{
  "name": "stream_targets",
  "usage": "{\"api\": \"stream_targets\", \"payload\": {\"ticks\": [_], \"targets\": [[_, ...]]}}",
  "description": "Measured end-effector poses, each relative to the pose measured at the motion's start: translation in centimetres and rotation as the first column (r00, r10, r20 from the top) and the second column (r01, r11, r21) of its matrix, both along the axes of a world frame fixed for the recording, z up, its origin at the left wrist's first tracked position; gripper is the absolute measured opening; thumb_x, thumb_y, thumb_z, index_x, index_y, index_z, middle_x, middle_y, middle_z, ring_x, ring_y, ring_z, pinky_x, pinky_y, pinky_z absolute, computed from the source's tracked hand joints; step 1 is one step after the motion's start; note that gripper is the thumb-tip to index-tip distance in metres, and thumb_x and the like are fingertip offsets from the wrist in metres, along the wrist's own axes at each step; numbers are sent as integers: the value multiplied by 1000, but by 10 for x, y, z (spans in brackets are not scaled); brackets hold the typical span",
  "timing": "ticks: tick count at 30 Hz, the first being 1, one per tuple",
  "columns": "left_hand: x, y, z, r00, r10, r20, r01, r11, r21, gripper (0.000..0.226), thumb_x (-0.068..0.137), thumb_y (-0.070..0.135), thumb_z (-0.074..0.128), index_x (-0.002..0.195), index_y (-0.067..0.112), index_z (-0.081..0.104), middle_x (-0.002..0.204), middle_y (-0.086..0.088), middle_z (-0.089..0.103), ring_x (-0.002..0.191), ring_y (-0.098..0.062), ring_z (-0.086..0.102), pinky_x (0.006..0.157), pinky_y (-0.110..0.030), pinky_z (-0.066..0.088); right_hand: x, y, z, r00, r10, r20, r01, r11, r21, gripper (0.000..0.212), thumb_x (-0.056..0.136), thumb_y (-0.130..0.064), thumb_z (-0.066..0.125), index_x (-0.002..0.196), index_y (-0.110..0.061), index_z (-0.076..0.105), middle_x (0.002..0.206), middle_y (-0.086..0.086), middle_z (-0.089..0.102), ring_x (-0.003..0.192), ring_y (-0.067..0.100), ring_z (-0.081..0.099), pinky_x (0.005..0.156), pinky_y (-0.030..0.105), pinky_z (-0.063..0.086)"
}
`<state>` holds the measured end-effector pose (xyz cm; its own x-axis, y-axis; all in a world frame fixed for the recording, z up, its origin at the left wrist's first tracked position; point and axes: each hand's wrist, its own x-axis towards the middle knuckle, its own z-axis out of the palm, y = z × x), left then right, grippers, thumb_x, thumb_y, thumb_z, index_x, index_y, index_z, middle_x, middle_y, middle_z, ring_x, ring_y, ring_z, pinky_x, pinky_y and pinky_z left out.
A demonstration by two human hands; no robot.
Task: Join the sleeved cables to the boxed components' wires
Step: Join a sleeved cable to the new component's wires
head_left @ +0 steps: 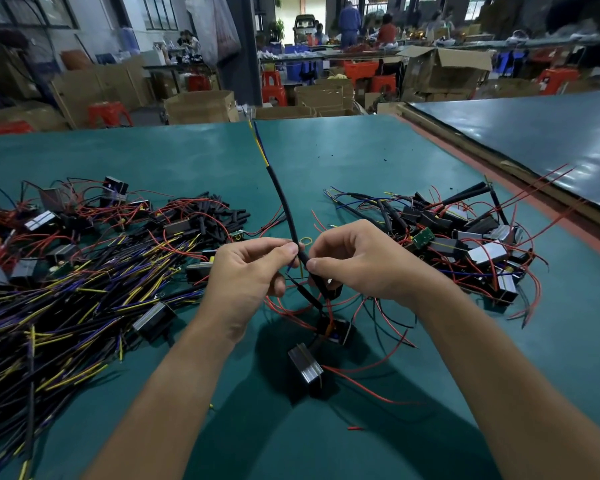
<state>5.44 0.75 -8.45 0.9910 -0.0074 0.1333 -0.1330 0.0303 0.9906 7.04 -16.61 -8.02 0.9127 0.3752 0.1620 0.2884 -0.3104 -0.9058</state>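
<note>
Step in hand: mating one sleeved cable [284, 209] to a boxed component [307, 367].
- The left hand [253, 271] pinches the cable between thumb and forefinger. The right hand [354, 261] pinches it just below, fingers curled.
- The cable is held above the middle of the desk [361, 161], its free end running up toward the far edge. The component hangs or rests below the hands, nearer the near edge, with red wires [361, 382] trailing from it.
- The joint itself is hidden behind the fingers.

Judgement: the splice is being made or the sleeve slid over it. The next move calls for a steady pinch and fine alignment of the thin ends.

Surface: green mat.
- Loose cable pile [66, 306] toward the left edge.
- Heap of wired boxes [465, 244] toward the right edge.

Room: workshop with cardboard boxes [201, 105], red stools [108, 114] and people at distant benches.
</note>
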Motion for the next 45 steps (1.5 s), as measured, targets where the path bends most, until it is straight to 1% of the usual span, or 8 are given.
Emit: {"api": "stream_targets", "payload": {"ticks": [9, 12, 16, 20, 24, 28, 32, 45], "targets": [[-5, 4, 4, 987, -77, 141, 55, 987, 150, 13, 79, 19, 70, 90, 24, 76, 61, 1, 65, 45, -14, 50, 53, -26, 47, -3, 5, 5, 990, -99, 99, 93, 994, 60, 13, 91, -13, 67, 80, -14, 74, 61, 1, 66, 57, 9, 54, 57, 30, 46], [-7, 4, 2, 973, -165, 162, 120, 960, 254, 38, 68, 25, 68, 104, 34, 72, 74, 4, 66, 50, -15, 51, 53, -27, 44, -2, 4, 7, 985, -142, 98, 134, 987, 87, 13, 90, -10, 66, 79, -6, 73, 67, 27, 62, 60, 21, 50, 57, 39, 46], [-7, -1, -3, 974, -199, 104, 147, 915, 375, 59, 63, 26, 77, 118, 39, 62, 82, 4, 70, 53, -16, 44, 54, -29, 41, 1, 3, 6, 979, -190, 72, 180, 976, 124, 15, 89, -7, 67, 74, -4, 70, 64, 14, 59, 60, 20, 49, 58, 37, 44], [-6, -10, -10, 976, -198, -86, 215, 939, 268, 29, 79, -2, 75, 100, 10, 60, 64, 2, 68, 47, -14, 54, 50, -29, 51, 5, 0, 3, 969, -207, 133, 201, 978, 57, 22, 89, -10, 66, 71, 2, 62, 59, 18, 55, 54, 15, 45, 54, 31, 38], [-6, -11, -9, 980, -182, -77, 194, 958, 212, 15, 82, -8, 68, 77, 6, 65, 48, 5, 59, 39, -8, 47, 43, -18, 41, 5, -2, 4, 959, -212, 186, 215, 977, 6, 24, 88, -10, 65, 69, 3, 59, 59, 14, 54, 55, 14, 45, 55, 31, 39], [-6, -8, -8, 984, -154, -84, 166, 973, 159, 9, 83, -6, 66, 84, 2, 70, 47, 1, 56, 40, -11, 44, 43, -17, 39, 2, -2, 7, 952, -227, 207, 237, 971, -23, 27, 87, -8, 63, 65, 4, 54, 55, 3, 45, 52, 12, 39, 51, 28, 33], [-9, -13, -5, 968, -209, -139, 219, 974, 62, 4, 89, 0, 63, 86, 2, 63, 75, -19, 69, 41, -15, 52, 43, -20, 47, 1, -3, 8, 954, -227, 195, 237, 971, -28, 33, 86, -9, 64, 57, -12, 51, 49, -9, 40, 47, 7, 33, 47, 20, 30], [-8, -12, -10, 988, -123, 97, 106, 980, 171, 17, 83, -2, 70, 94, 11, 71, 69, -2, 71, 46, 4, 53, 49, -10, 39, -1, -13, 16, 968, -129, 213, 153, 983, -98, 26, 86, -5, 62, 61, -3, 54, 52, -1, 42, 49, 11, 34, 45, 24, 27]]}}
